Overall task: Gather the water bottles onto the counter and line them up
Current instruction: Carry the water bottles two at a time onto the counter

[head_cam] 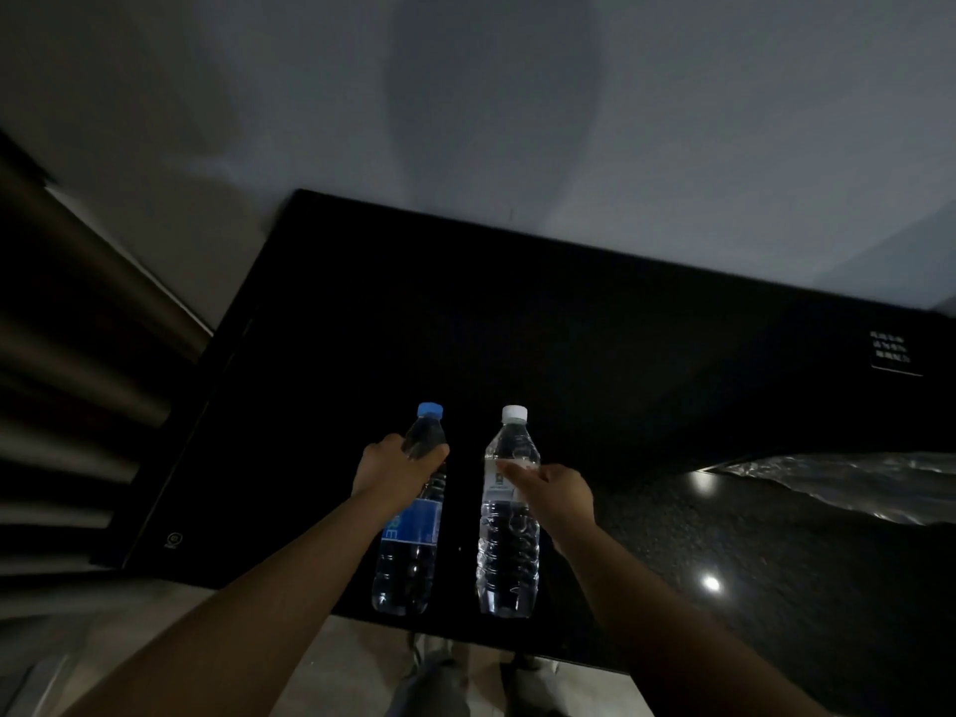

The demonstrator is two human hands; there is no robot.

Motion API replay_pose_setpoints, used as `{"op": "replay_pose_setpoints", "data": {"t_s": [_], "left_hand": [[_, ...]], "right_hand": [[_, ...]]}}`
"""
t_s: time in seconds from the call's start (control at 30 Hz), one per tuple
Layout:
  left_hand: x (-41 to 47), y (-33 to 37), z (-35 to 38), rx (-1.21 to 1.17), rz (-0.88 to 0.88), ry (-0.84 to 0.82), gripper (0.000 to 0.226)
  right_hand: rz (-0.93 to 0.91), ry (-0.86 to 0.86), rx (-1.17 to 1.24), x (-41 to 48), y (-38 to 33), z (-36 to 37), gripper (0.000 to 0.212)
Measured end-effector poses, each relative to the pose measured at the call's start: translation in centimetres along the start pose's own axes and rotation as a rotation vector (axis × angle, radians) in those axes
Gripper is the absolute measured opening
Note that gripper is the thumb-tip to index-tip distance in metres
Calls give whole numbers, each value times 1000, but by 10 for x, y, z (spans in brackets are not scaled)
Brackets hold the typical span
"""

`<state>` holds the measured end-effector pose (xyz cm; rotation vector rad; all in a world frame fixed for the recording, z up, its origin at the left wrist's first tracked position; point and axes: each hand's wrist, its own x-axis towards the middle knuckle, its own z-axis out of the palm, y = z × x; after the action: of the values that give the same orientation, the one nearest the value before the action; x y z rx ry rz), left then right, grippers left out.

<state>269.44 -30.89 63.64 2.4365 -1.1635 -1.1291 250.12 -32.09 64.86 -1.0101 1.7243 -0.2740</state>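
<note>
Blue-capped bottle: upright near the front edge of the counter, blue label, water inside.
White-capped bottle: upright just beside it on the right, apart from it, about level with it.
Left hand: fingers and thumb curled round the blue-capped bottle just below its neck.
Right hand: loose, one straight finger lying against the white-capped bottle's label, nothing clasped.
Counter: black and glossy, set against a pale wall.
Far right: crinkled clear plastic and a small sign, its text too small to read.
</note>
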Motion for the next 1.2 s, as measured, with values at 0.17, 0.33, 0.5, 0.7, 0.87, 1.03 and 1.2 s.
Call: {"op": "replay_pose_setpoints", "data": {"t_s": [0.17,0.33,0.5,0.7,0.87,1.03,1.2], "left_hand": [[-9,-2,-6,-1,17,-69,64],[-24,-6,-14,-23,103,-125,44],[-39,-7,-29,-26,172,-112,47],[-55,3,-45,103,370,-68,46],[-75,33,-41,147,546,-130,56],[-105,75,-22,179,748,-264,43],[-146,121,8,339,929,-384,50]], "right_hand": [[-39,4,-65,-5,-5,-9,31],[-89,-10,-188,-21,-5,-12,41],[-143,41,-246,-36,-6,-11,32],[-271,136,-429,-58,4,-25,37],[-321,288,-428,-86,15,-51,57],[-292,465,-383,-124,37,-94,59],[-234,501,-472,-174,66,-144,59]]}}
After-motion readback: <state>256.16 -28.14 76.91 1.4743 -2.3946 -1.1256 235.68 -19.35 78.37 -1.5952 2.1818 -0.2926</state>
